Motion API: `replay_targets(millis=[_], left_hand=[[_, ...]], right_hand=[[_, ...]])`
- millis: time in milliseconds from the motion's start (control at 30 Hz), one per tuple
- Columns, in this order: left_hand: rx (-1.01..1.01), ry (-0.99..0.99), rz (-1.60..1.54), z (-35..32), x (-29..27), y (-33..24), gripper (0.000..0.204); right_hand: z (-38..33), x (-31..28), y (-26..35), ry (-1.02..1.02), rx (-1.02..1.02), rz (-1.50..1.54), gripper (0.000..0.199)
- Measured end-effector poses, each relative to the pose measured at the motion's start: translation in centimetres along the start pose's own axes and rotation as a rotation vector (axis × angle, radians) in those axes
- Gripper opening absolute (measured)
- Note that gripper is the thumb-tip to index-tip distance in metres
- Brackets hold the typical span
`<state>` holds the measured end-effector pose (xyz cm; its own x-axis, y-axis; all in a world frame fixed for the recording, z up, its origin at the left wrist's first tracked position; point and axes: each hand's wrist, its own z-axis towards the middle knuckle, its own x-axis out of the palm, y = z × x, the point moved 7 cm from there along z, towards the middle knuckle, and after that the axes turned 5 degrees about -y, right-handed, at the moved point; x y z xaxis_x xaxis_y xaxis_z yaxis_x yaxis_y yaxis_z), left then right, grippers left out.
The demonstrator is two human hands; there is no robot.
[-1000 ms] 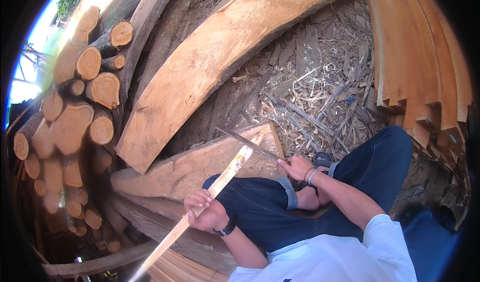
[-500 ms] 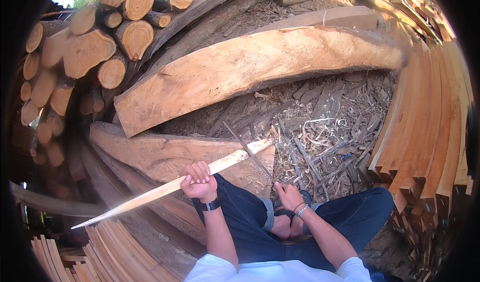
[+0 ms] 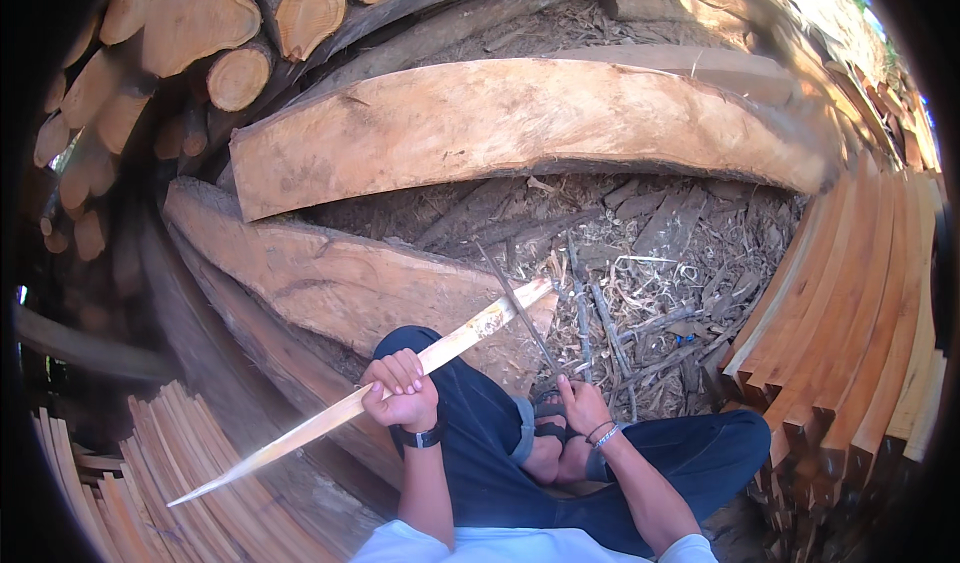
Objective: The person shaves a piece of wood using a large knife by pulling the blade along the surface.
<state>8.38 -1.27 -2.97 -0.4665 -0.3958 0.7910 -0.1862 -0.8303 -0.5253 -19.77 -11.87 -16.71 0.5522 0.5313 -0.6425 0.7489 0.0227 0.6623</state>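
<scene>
My left hand (image 3: 400, 393) is wrapped round a pale, peeled wooden stick (image 3: 300, 441) that tapers to a sharp point at the lower left. The stick slants up to the right across my left knee, and its thick end lies over a flat wood slab (image 3: 350, 288). My right hand (image 3: 583, 407) grips the lower end of a long, dark, thin blade, which looks like a knife (image 3: 527, 315). The blade crosses the stick near its thick end; I cannot tell how deep it bites. The knife's handle is hidden inside my fingers.
A large curved slab (image 3: 500, 123) lies ahead. Cut logs (image 3: 305, 18) are piled at the far left. Stacked planks stand at the right (image 3: 850, 303) and lower left (image 3: 200, 473). Shavings, bark and twigs (image 3: 650, 293) cover the ground by my sandalled feet (image 3: 550, 433).
The view has shifted and tilted slightly. Both hands keep their grips, and the blade still crosses the stick near its thick end, with little visible movement.
</scene>
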Motion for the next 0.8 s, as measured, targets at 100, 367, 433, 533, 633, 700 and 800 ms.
replay_targets(millis=[100, 367, 433, 533, 633, 700, 800], left_hand=[[0.028, -0.019, 0.065, -1.9, -0.1, -1.3, 0.03], [0.026, -0.065, 0.145, -3.7, -1.1, -1.7, 0.031], [0.022, -0.088, 0.152, -4.0, -1.7, -2.0, 0.031], [0.018, -0.086, 0.141, -3.9, -2.2, -2.0, 0.031], [0.016, -0.08, 0.142, -4.0, -2.2, -2.0, 0.03], [0.023, -0.077, 0.144, -4.0, -2.0, -1.8, 0.03], [0.031, -0.067, 0.153, -3.9, -2.4, -2.1, 0.031]], right_hand=[[-1.2, -0.8, 0.0, 0.032, -0.024, -0.004, 0.059], [-0.5, 1.2, -2.4, -0.014, -0.095, -0.034, 0.056], [-0.1, 0.4, -1.7, -0.004, -0.091, -0.131, 0.057], [0.6, -0.3, -1.4, 0.011, -0.062, -0.176, 0.057], [-0.9, 0.2, -0.9, 0.02, -0.032, -0.133, 0.055], [-0.9, 1.2, -2.0, 0.029, -0.054, -0.089, 0.056], [-0.3, 0.7, -1.0, 0.051, -0.058, -0.177, 0.062]])
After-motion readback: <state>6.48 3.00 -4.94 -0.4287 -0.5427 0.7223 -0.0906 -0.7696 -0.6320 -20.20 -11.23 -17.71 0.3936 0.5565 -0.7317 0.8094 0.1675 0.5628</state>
